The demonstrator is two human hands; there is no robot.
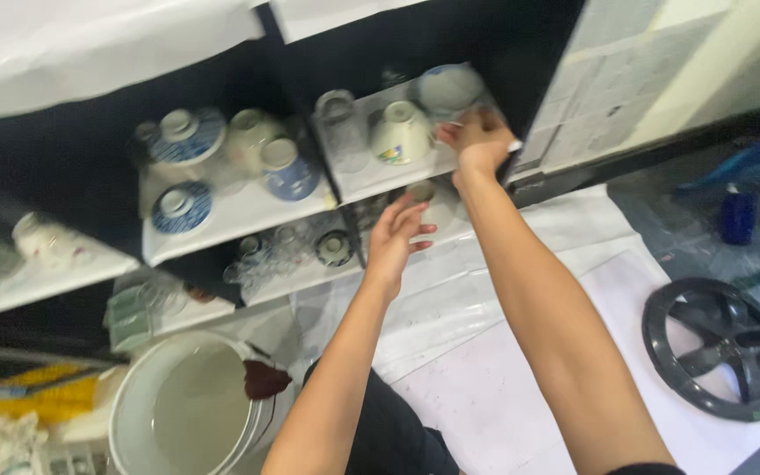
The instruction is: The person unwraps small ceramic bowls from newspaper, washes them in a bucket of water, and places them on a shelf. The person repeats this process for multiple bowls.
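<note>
reaching into a dark shelf unit, the right hand (480, 141) presses flat beside an upturned bowl (401, 132) on the far shelf (371, 180); the left hand (396, 239), fingers spread, empty, nears a cup (434, 200) below.

**Household crockery storage corner**

A dark shelf unit (248, 211) in the upper half of the frame carries upturned bowls (402, 132), lidded ceramic jars (188, 136) and glassware (342, 127); a white bucket (182, 409) stands at lower left, a fan grille (719, 347) lies at right.
</note>
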